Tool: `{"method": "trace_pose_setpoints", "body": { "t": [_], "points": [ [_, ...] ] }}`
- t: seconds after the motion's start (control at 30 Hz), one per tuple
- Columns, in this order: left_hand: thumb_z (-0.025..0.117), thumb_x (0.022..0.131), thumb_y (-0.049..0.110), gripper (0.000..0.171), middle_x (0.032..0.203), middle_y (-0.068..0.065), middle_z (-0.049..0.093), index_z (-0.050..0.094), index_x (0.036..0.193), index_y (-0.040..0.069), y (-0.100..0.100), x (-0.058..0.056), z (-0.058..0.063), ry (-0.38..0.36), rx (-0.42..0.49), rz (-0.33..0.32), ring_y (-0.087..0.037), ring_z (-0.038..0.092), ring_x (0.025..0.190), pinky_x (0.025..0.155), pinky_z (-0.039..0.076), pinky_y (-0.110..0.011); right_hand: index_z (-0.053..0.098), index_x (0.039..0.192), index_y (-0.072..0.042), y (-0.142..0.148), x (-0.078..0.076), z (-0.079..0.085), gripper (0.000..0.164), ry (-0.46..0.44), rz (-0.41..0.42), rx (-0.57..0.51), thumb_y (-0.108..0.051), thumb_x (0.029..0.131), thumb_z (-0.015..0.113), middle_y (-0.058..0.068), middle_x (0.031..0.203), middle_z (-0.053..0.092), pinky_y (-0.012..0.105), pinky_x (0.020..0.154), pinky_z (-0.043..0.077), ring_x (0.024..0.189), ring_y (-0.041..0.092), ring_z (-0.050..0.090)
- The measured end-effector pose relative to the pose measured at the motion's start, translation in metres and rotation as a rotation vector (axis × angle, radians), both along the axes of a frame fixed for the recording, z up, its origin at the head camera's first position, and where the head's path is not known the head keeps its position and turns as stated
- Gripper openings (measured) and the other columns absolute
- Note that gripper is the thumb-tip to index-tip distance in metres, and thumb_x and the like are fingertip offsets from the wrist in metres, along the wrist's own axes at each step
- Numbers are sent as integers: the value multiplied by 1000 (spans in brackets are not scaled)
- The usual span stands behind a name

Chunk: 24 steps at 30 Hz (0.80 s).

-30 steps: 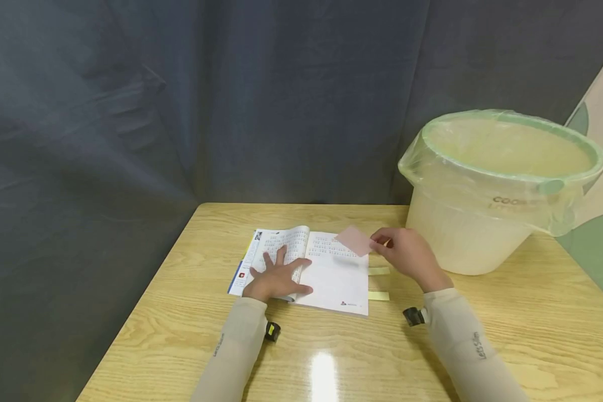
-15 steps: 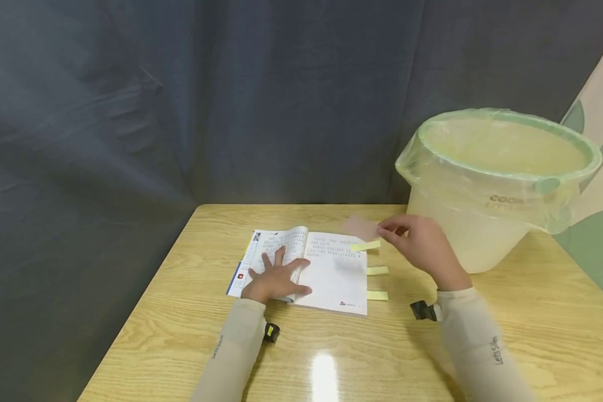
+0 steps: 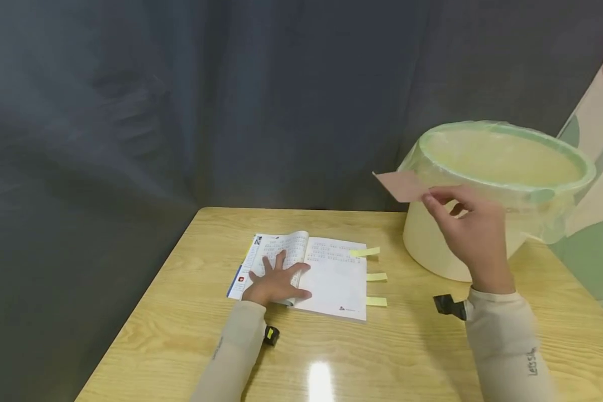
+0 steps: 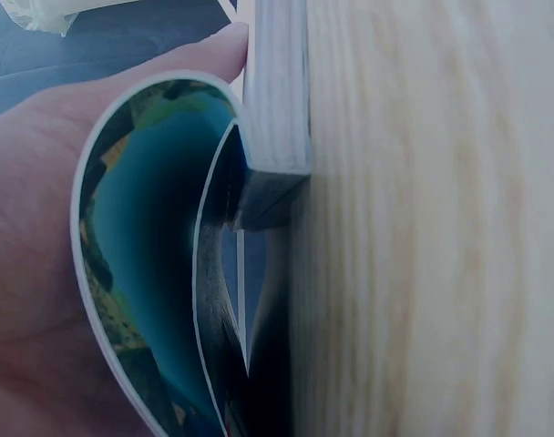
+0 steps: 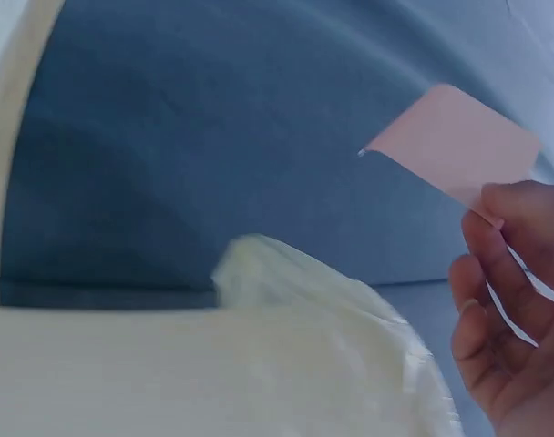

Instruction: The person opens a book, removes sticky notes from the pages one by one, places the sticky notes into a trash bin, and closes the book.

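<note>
1. The pink paper (image 3: pixel 401 186) is in the air above the table, held in front of the dark curtain and, as the head view sees it, partly across the bin's left side; it slants, one far corner bent; in the right wrist view it shows apart from the bag.
2. The right hand (image 3: pixel 474 226) pinches the paper's near corner between thumb and forefinger; its other fingers curl loosely below.
3. The book (image 3: pixel 334 285) lies spread on the table, left pages bowed up near the spine; print fills the top of the right page, the rest mostly white.
4. The left hand (image 3: pixel 277 282) rests on the left pages, fingers spread wide, thumb reaching onto the right page.
5. Three yellow strips (image 3: pixel 377 277) jut from the book's right edge; the uppermost overlaps the page.
6. The bin (image 3: pixel 442 245), pale and green-rimmed, stands right of the book; a clear bag (image 3: pixel 416 162) covers its rim.
7. Beneath is the wood-grained table (image 3: pixel 171 335); behind hangs the curtain (image 3: pixel 301 100).
</note>
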<state>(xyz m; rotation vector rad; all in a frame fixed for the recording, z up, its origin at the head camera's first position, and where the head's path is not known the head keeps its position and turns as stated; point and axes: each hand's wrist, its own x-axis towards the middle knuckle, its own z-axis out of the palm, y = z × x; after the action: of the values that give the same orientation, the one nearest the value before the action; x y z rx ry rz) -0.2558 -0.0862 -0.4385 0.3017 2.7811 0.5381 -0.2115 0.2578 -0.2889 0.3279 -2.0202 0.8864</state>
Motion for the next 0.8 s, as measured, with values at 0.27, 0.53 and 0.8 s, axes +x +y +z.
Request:
{"method": "trace_pose_setpoints", "body": {
  "t": [0.27, 0.53, 0.8],
  "points": [
    [70, 80, 64, 74, 169, -6, -2, 40, 146, 51, 4, -3, 5, -2, -18, 10, -59, -7, 148, 103, 5, -87, 79, 99, -5, 30, -6, 47, 19, 68, -74, -122, -19, 89, 73, -40, 84, 59, 10, 65, 39, 76, -16, 55],
    [70, 80, 65, 75, 169, -7, -3, 39, 147, 51, 5, -5, 6, -10, -11, 11, -59, -7, 148, 103, 4, -87, 78, 103, -4, 48, -12, 58, 28, 15, -195, -127, -26, 91, 67, -45, 78, 52, 10, 65, 36, 73, -19, 50],
    [69, 80, 66, 74, 169, -8, -2, 39, 146, 51, 6, -4, 5, 0, -12, 11, -58, -7, 148, 103, 4, -87, 78, 105, -7, 64, -26, 59, 32, -45, -344, -57, -30, 92, 61, -52, 70, 39, 11, 64, 27, 65, -27, 37]
  ]
}}
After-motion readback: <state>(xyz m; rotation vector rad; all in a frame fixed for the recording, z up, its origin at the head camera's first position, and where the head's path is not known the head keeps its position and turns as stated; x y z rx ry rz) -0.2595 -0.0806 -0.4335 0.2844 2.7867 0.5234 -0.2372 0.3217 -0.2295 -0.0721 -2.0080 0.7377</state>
